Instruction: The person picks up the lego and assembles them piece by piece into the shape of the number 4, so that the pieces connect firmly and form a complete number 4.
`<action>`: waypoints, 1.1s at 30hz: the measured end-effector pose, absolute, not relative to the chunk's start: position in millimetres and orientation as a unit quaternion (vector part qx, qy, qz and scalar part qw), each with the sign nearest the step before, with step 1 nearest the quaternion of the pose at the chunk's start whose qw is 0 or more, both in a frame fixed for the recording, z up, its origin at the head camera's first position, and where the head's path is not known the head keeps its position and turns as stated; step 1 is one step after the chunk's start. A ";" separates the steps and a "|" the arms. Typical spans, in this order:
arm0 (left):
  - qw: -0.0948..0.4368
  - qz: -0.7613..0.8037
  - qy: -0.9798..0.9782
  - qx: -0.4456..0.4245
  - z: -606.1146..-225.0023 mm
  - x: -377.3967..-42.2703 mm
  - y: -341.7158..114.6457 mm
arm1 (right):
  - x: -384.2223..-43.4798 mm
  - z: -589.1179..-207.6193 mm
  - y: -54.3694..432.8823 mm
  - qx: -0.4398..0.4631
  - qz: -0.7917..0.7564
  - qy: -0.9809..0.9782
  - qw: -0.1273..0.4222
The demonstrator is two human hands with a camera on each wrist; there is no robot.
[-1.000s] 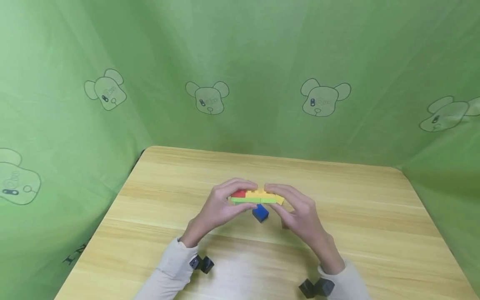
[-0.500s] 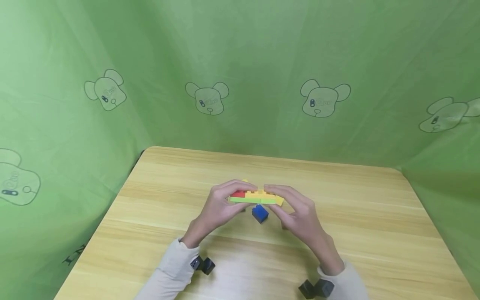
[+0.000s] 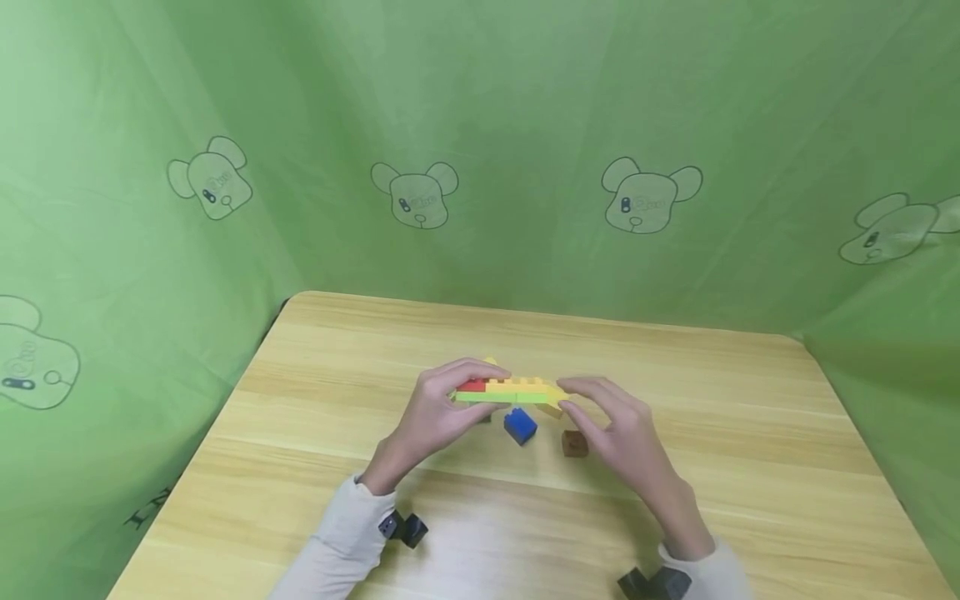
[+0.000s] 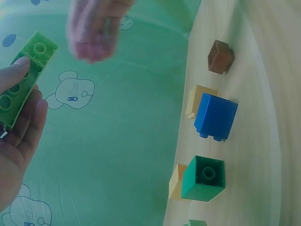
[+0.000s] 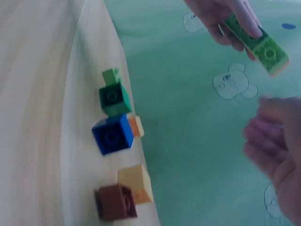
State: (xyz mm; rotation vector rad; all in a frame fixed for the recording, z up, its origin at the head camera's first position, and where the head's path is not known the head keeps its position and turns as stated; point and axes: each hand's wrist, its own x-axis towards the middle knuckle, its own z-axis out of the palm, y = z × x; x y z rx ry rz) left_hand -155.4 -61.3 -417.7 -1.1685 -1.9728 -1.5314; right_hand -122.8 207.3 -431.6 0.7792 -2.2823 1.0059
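Observation:
My left hand [image 3: 442,408] grips one end of a joined row of toy building bricks [image 3: 517,397], with red and yellow bricks on top of light green ones. In the left wrist view, its thumb lies across the hollow underside of the green bricks [image 4: 40,49]. My right hand [image 3: 626,425] is just past the row's other end, fingers apart and holding nothing. It is blurred in the right wrist view, with a gap between its fingertips [image 5: 251,136] and the row. On the table below are a blue brick [image 3: 521,426] and a brown brick [image 3: 575,443].
A dark green brick [image 4: 203,179] stands near the blue one, partly hidden under my left hand in the head view. Yellow bricks [image 5: 136,181] and a small light green brick [image 5: 111,76] also lie on the wooden table [image 3: 750,417]. Green cloth [image 3: 510,100] hangs around it.
My right hand has let go of the brick row and moved right, uncovering the brown brick. The left hand keeps hold of the row, which has shifted slightly left.

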 end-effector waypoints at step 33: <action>0.190 -0.547 -0.712 -0.397 -418.0 -154.2 -66.1 | -128.6 -494.8 154.1 0.174 0.281 -0.941 0.075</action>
